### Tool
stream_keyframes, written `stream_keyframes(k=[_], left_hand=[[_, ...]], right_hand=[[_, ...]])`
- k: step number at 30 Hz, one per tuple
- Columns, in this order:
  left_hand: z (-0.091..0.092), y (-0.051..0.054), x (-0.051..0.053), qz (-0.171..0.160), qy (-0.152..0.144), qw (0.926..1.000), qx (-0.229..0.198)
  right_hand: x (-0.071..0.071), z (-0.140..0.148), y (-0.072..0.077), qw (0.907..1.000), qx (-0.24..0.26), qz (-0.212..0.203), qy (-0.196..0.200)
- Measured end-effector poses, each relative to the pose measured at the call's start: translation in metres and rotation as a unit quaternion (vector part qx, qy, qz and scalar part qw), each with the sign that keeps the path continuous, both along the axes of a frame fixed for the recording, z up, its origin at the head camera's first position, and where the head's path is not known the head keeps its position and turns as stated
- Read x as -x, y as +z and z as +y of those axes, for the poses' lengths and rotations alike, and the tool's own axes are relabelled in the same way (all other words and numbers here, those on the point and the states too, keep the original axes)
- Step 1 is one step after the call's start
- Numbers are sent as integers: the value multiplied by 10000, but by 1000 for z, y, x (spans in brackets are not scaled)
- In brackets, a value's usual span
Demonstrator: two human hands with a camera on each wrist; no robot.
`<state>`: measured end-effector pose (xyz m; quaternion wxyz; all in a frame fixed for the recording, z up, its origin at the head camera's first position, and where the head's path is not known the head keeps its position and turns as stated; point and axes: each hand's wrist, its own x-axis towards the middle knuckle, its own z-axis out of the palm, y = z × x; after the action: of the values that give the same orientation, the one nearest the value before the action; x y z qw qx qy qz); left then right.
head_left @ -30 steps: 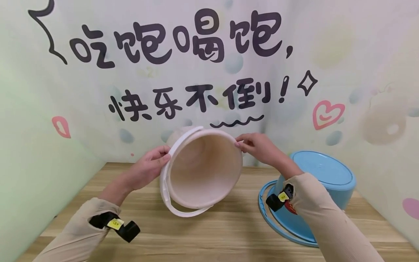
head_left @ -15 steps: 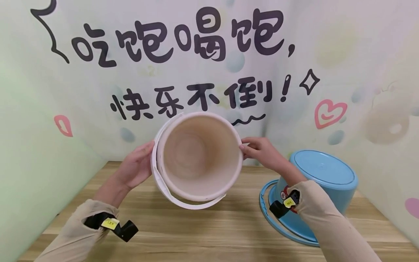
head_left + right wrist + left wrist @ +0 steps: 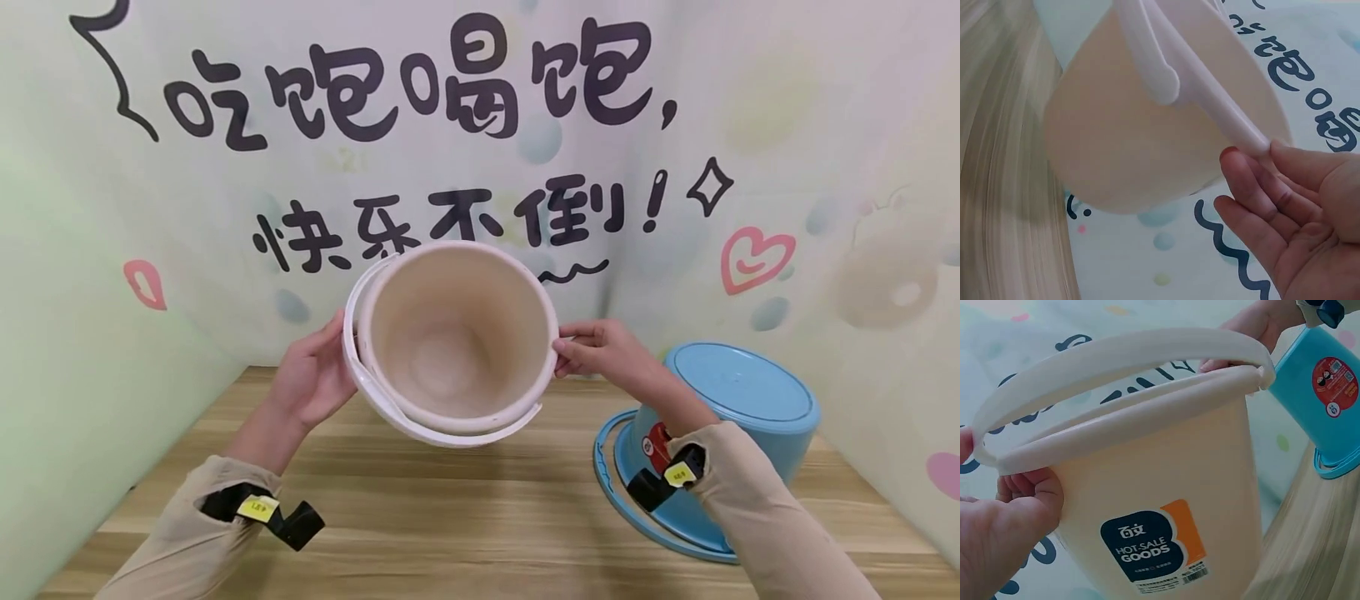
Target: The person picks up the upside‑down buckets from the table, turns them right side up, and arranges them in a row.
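A cream bucket (image 3: 450, 350) is held above the table, its mouth turned toward the head camera and its inside visible. Its white handle (image 3: 405, 421) hangs along the left and lower rim. My left hand (image 3: 309, 375) holds the left rim; in the left wrist view its curled fingers lie under the rim, near a dark blue and orange label (image 3: 1154, 547) on the bucket's side. My right hand (image 3: 607, 354) pinches the right rim between thumb and fingers, as the right wrist view also shows with the rim (image 3: 1235, 119).
An upside-down blue bucket (image 3: 742, 387) stands on the wooden table (image 3: 420, 533) at the right, its blue handle (image 3: 637, 521) lying on the tabletop beside my right forearm. Behind the table hangs a pale cloth (image 3: 480, 192) with dark writing.
The cream bucket has risen and tipped, so its mouth faces more upward and its handle lies nearer the lower rim. My left fingers have shifted from on top of the rim to its outer side.
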<state>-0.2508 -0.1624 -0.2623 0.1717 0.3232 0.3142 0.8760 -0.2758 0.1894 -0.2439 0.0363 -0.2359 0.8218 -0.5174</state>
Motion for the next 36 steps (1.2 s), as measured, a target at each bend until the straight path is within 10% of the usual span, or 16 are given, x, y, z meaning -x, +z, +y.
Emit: stream_keyframes(k=[10,36], left_hand=[[0,-3,8,-1228,247,9914,375],[3,-28,22,-3002,713,9510,223]], right_hand=[[11,-10,5,9946,-240,-397,-928],[27,-18,-15,9924,-516,-504,-992]])
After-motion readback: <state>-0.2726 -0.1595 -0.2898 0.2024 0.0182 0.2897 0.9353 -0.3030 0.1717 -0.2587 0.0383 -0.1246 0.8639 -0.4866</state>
